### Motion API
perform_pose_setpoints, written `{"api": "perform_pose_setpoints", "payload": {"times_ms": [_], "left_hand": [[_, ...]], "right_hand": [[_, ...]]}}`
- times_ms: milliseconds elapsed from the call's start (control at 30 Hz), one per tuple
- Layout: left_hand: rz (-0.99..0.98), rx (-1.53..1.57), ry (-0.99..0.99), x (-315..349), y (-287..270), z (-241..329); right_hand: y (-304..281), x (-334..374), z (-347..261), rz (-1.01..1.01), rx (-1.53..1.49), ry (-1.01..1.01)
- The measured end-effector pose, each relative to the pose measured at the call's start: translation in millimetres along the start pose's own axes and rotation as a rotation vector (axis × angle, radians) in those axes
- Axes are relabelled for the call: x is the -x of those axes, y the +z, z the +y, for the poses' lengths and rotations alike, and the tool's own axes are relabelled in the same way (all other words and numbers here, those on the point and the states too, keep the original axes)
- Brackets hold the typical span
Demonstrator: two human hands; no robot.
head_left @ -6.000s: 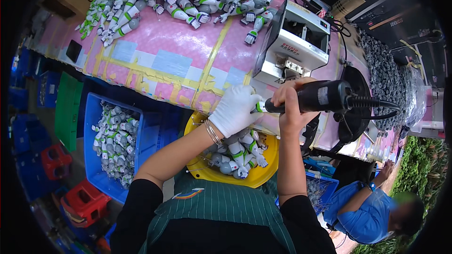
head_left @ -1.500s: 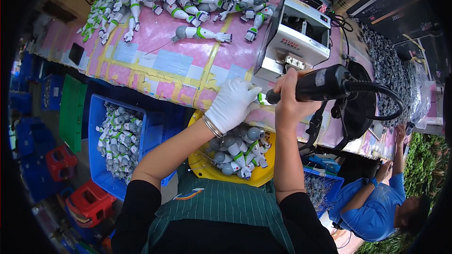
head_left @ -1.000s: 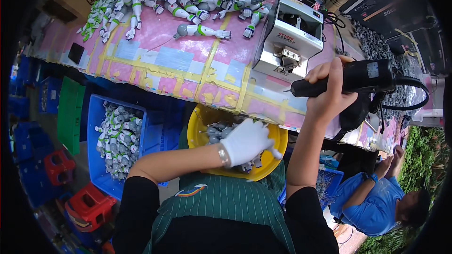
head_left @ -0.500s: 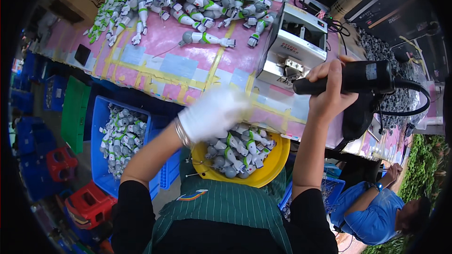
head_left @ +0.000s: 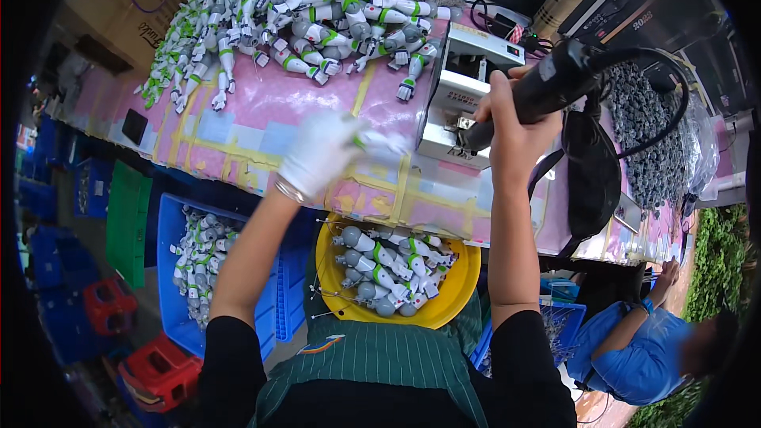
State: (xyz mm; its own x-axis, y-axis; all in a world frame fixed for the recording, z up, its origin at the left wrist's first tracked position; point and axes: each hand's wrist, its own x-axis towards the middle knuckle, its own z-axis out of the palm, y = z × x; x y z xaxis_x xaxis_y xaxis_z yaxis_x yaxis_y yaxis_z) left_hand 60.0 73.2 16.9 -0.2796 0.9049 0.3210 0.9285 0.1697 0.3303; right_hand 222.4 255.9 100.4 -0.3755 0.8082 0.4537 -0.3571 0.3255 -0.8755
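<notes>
While white-gloved left hand [head_left: 321, 154] pinches blurred white-green plastic toy arm [head_left: 384, 144], bare right hand [head_left: 515, 131] grips black cylindrical corded tool [head_left: 548, 85].

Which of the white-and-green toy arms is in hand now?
The motion-blurred toy arm gripped by the gloved left hand. Those heaped on the pink table and in the yellow basin lie loose, ungripped.
</notes>
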Motion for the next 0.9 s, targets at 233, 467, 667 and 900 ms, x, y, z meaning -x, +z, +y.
{"api": "perform_pose_setpoints", "payload": {"times_ms": [233, 467, 667, 900], "left_hand": [[-0.016, 0.270, 0.011, 15, 52, 99], [0.001, 0.280, -0.030, 14, 72, 101], [0.039, 0.299, -0.005, 12, 72, 102], [0.000, 0.277, -0.005, 6, 72, 101]], "right_hand": [[-13, 31, -3, -0.031, -0.074, 0.114], [-21, 52, 4, -0.023, -0.098, 0.162], [-22, 59, 13, -0.061, -0.091, 0.116], [-25, 75, 27, -0.103, -0.114, -0.003]]}}
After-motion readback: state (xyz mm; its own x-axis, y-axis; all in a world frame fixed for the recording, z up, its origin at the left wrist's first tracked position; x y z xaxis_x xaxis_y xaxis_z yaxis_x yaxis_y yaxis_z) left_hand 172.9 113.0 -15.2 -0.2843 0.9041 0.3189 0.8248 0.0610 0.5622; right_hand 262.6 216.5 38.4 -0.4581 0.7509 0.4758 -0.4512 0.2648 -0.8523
